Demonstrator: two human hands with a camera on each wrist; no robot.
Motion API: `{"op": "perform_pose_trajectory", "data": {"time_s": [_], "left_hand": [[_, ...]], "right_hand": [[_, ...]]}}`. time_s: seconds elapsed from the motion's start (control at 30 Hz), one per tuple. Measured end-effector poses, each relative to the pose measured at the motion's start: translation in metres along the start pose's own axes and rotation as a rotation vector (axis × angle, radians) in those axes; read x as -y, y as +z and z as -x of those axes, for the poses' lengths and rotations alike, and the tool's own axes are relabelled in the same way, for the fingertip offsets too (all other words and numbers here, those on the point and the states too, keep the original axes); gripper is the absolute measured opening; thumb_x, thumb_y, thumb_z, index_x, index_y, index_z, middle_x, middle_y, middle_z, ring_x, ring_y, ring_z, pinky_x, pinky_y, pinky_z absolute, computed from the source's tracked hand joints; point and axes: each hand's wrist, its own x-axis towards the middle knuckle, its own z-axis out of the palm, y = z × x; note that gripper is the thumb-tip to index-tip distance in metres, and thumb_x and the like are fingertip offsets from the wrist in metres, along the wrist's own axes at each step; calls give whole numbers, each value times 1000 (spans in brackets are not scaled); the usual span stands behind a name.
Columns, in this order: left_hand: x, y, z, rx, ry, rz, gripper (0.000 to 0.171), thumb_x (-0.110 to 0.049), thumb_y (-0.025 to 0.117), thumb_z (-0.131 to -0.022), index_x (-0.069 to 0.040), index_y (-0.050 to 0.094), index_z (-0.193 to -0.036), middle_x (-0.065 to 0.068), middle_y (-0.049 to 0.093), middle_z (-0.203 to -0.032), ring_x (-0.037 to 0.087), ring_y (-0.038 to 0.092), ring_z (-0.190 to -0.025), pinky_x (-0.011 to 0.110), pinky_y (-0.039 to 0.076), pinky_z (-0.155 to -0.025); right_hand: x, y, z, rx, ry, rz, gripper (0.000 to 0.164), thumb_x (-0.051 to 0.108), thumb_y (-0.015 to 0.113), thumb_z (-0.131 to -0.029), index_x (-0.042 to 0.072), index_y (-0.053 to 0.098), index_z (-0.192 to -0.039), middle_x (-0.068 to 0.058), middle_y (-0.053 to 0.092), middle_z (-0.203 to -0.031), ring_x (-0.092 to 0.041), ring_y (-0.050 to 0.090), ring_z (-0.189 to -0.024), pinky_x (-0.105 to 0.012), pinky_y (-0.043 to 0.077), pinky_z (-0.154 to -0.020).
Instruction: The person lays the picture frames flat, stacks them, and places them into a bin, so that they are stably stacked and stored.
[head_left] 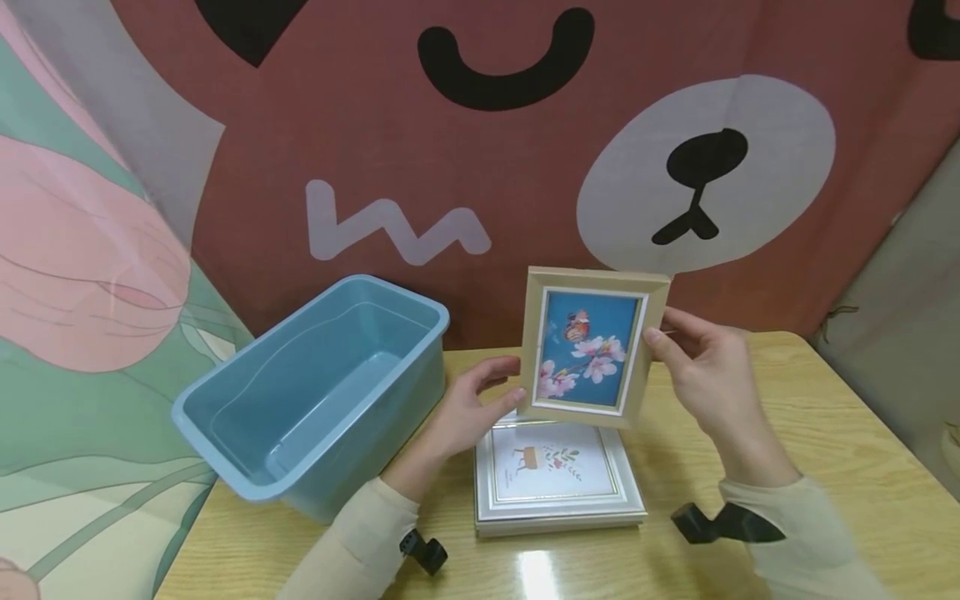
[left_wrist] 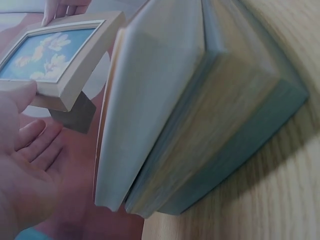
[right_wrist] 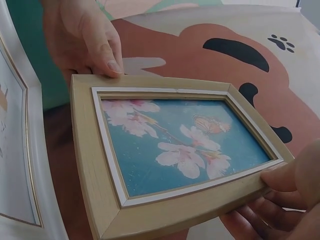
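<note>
A beige wooden picture frame [head_left: 583,350] with a blue flower-and-butterfly picture is raised above the table, its front facing me. My right hand [head_left: 716,379] pinches its right edge, thumb in front and fingers behind. At the opposite edge is my left hand [head_left: 465,408]; in the left wrist view its thumb touches the frame while the other fingers stretch out loosely, apart from it. A dark support leg [left_wrist: 77,114] sticks out behind the frame. Below lies a stack of picture frames, topped by a white frame [head_left: 555,467] with a plant drawing.
A blue plastic bin [head_left: 307,400] stands at the left on the wooden table [head_left: 795,433], with nothing visible inside. Behind the table hangs a cloth [head_left: 360,142] printed with a bear. Dark wrist cameras are strapped to both sleeves.
</note>
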Motion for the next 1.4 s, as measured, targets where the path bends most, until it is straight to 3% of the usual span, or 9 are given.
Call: {"op": "perform_pose_trajectory", "data": {"time_s": [0.23,0.47,0.6,0.87,1.4], "left_hand": [[4,-9,2,47,25,-13,66,-26,75,-103,-6,48,-160,15,52,-165,41,51,-151,58,42,-126],[10,-15,3,114,3,-15,80,-37,75,-103,-9,38,-167,12,43,-172,37,45,-157,57,44,-125],[13,-17,4,133,34,-6,81,-37,75,-103,-7,38,-167,15,46,-170,37,47,-156,56,40,-128],[19,-19,6,140,95,10,77,-34,74,-104,-4,40,-165,17,53,-164,35,51,-153,56,39,-129],[21,-21,9,119,71,20,61,-13,75,-101,5,51,-154,24,68,-144,41,65,-134,58,47,-122]], "right_hand": [[5,6,2,23,-7,-13,38,17,67,-108,1,68,-143,-23,77,-116,5,69,-86,-8,58,-77],[7,11,3,46,-13,-23,39,17,66,-109,1,68,-144,-23,77,-117,4,69,-86,-9,59,-78],[8,13,3,42,-25,-34,38,16,67,-108,0,69,-142,-19,78,-115,4,69,-85,-10,59,-78],[7,16,2,38,-61,-71,34,12,69,-106,-1,71,-138,15,75,-97,3,71,-82,-12,60,-77],[9,17,2,50,-20,-77,37,15,70,-106,1,70,-140,14,76,-96,2,72,-83,-14,62,-79]]}}
